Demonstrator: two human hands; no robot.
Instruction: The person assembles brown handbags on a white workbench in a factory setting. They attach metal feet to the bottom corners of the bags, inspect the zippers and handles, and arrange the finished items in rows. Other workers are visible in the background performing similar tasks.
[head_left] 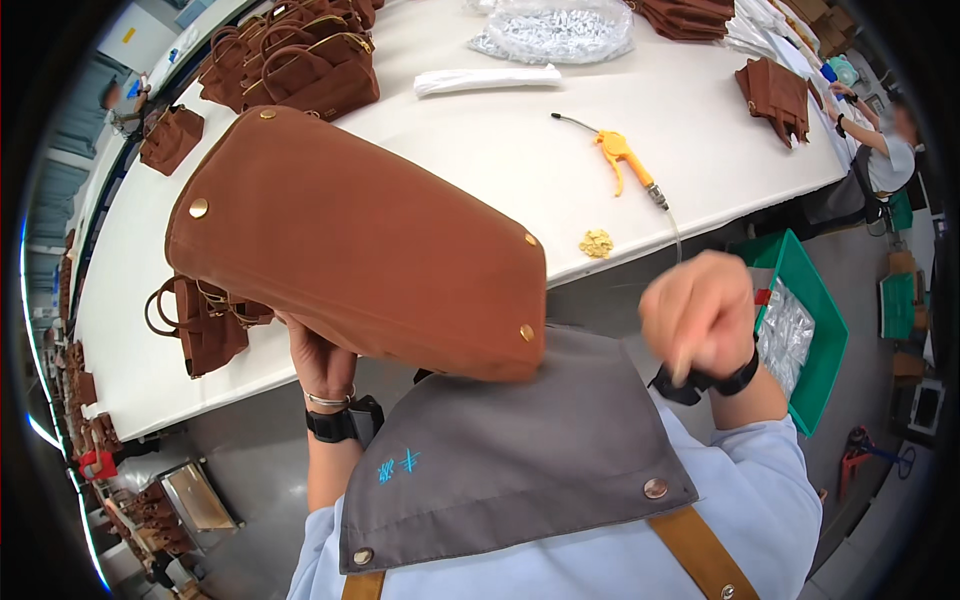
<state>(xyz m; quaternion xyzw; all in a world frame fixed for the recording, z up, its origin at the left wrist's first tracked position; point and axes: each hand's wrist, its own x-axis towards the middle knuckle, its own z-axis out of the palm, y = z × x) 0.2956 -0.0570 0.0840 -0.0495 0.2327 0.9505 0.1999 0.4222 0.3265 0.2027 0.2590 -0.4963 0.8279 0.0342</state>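
Observation:
A brown handbag (370, 230) is tilted up in front of me, its flat base with gold-coloured metal feet facing me. My left hand (322, 362) grips it from beneath at its lower left side; most of the fingers are hidden behind the bag. To the right of the bag and apart from it, my right hand (700, 310) is raised with its fingers curled in. Motion blurs it slightly, and whatever the fingers may hold is too small to make out. Beyond it on the white table lie a yellow air blow gun (622, 158) and a small heap of yellowish bits (596, 243).
Several finished brown handbags (320, 75) stand at the back left, another (205, 325) nearer. A bag of small wrapped pieces (555, 28), a white roll (487, 80) and folded brown pieces (775, 98) lie on the table (480, 140). A green bin (825, 330) stands right; a co-worker (885, 150) sits beyond.

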